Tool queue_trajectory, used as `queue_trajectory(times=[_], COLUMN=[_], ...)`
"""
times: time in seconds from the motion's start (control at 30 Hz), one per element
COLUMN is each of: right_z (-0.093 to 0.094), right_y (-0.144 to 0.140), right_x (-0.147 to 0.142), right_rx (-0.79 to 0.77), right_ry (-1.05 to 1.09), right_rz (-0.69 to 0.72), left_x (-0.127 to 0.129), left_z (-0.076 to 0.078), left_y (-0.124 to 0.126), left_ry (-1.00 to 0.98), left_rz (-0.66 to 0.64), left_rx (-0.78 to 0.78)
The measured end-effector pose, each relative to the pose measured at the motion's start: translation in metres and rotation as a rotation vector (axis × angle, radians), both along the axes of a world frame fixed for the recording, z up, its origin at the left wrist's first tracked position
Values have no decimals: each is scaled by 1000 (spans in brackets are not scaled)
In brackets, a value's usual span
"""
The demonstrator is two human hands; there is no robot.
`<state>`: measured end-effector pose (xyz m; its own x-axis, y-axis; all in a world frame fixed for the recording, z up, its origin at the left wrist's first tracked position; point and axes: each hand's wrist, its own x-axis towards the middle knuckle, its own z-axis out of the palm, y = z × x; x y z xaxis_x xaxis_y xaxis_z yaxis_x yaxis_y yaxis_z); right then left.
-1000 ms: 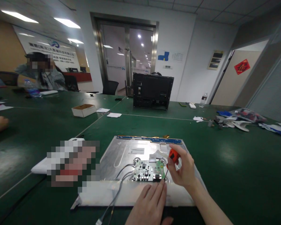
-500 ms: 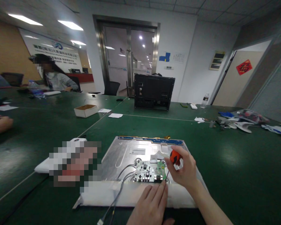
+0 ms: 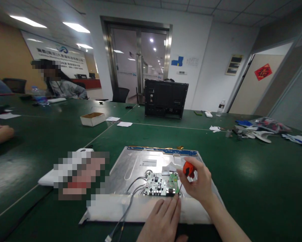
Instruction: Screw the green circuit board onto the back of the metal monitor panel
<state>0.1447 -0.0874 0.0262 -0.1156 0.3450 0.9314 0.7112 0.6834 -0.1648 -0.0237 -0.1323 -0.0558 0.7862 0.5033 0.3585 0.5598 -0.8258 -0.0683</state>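
1. Lower centre: the curled right hand [image 3: 200, 181] pinches a red screwdriver [image 3: 188, 168] at the circuit board [image 3: 161, 184]'s lower-right corner.
2. Left hand [image 3: 162, 218]: flat, fingers extended, over the metal panel [image 3: 135, 161]'s bottom edge.
3. Green tabletop [image 3: 244, 181] spreads lower right, beyond the panel.

Ceiling lights [image 3: 76, 27] upper left blown out, rest dimmish. Soft glare on worktop [image 3: 250, 166] both sides, sheen on metal sheet [image 3: 134, 163]. Wide-angle stretch at edges. Mosaic blocks [image 3: 84, 176] at left.
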Motion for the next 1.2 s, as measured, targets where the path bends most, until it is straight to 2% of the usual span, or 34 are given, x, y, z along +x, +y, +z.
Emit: queue_trajectory(times=[0.23,0.37,0.6,0.87,1.2], right_z=[2,3,3,1,4], right_y=[-3,-4,-6,-4,-1], right_x=[1,1,3,1,1], right_rx=[-13,-36,-86,-51,-60], right_ry=[-16,-13,1,-13,-32], right_rz=[5,7,88,10,28], left_x=[1,0,0,0,0], left_z=[7,8,10,9,10], left_y=[-2,-4,-5,-4,-4], left_ry=[73,33,34,40,35], left_rz=[11,19,24,12,9], left_rx=[-78,-105,-109,-131,-142])
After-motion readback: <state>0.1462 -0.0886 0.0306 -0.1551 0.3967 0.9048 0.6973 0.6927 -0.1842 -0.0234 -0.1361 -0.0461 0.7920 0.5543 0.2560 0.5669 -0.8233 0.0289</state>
